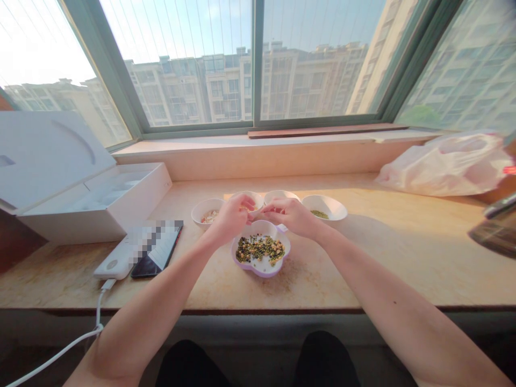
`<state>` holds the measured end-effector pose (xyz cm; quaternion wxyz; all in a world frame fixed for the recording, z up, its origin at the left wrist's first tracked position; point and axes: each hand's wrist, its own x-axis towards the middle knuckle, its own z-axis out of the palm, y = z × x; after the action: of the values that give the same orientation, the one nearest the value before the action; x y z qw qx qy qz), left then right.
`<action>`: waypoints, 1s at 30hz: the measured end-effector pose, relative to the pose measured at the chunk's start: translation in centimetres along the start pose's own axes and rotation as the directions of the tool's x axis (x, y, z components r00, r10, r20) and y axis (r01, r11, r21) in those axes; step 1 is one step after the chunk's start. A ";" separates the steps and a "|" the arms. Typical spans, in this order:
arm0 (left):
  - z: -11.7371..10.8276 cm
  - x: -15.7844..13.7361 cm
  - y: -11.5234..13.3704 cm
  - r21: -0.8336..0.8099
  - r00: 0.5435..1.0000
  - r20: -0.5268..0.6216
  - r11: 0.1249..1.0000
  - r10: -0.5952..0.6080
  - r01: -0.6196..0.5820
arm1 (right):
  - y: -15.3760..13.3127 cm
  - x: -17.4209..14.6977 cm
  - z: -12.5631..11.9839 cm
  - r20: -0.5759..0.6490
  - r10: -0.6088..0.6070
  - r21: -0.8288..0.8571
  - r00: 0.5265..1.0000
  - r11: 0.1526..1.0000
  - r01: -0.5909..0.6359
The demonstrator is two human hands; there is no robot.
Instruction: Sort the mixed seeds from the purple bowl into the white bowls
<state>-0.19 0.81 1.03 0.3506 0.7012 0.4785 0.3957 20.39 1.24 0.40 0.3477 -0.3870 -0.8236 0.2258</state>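
1. Hovering at the four white bowls (337, 205), the left hand (233, 219) is showing curled fingers; I cannot tell whether it is holding anything.
2. The right hand (293, 216) is facing it with fingers narrowly bunched, its hold likewise unclear.
3. The lavender-edged bowl (266, 272) of mixed beans (260, 249) is sitting on the counter (322, 287), just on the near side of both hands.

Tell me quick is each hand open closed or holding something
Left hand: fingers curled by a white bowl; whether it holds anything cannot be told.
Right hand: fingers bent together; anything held is too small to make out.
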 end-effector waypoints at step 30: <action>0.0 -1.2 -0.9 0.493 0.751 0.655 0.703 0.089 -0.512 | 7.3 -1.7 -8.6 -0.250 0.635 -0.576 0.731 0.509 -0.640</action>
<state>-0.78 -0.04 -0.03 0.1425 0.9351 0.3235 0.0242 31.10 5.18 0.70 0.0932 -0.7548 -0.6475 0.0484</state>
